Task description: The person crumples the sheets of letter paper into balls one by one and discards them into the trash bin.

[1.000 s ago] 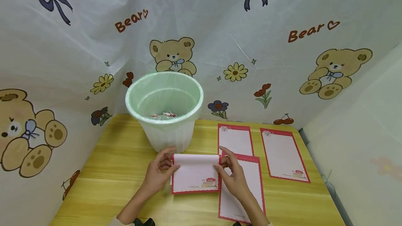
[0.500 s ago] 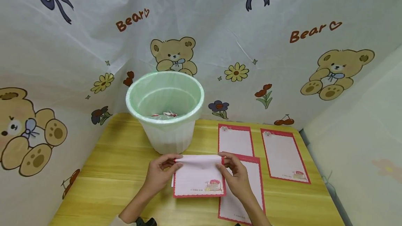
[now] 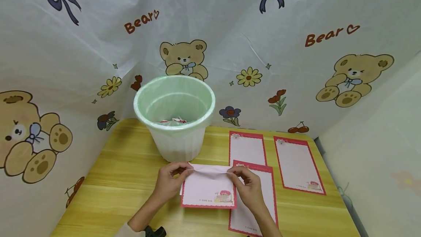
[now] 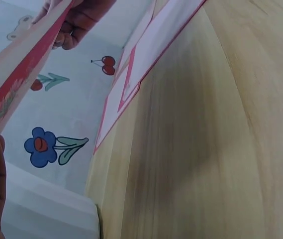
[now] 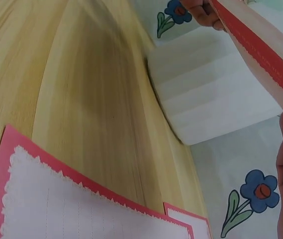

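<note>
A sheet of red-bordered letter paper [image 3: 207, 191] is held just above the table, its upper part bent over along the top edge. My left hand [image 3: 170, 181] pinches the upper left corner of that fold between thumb and forefinger. At the upper right corner, my right hand [image 3: 249, 188] pinches it the same way. Below the fold, the white face with a small printed picture hangs toward me. From beneath, the left wrist view shows the red printed band [image 4: 19, 82] of the folded paper stretched between both hands.
Behind the hands stands a pale green bin [image 3: 179, 140], lined, with some crumpled scraps [image 3: 177, 120] inside. Matching sheets lie on the wooden table [image 3: 125, 171]: one under my right forearm [image 3: 254, 211], one behind it [image 3: 246, 149], one farther right [image 3: 299, 164]. A bear-print cloth [image 3: 223, 28] hangs at the back.
My fingertips have closed onto the top fold, which has gone from a rounded bend to a pinched, flatter one. The paper's lower edge has dropped slightly toward me.
</note>
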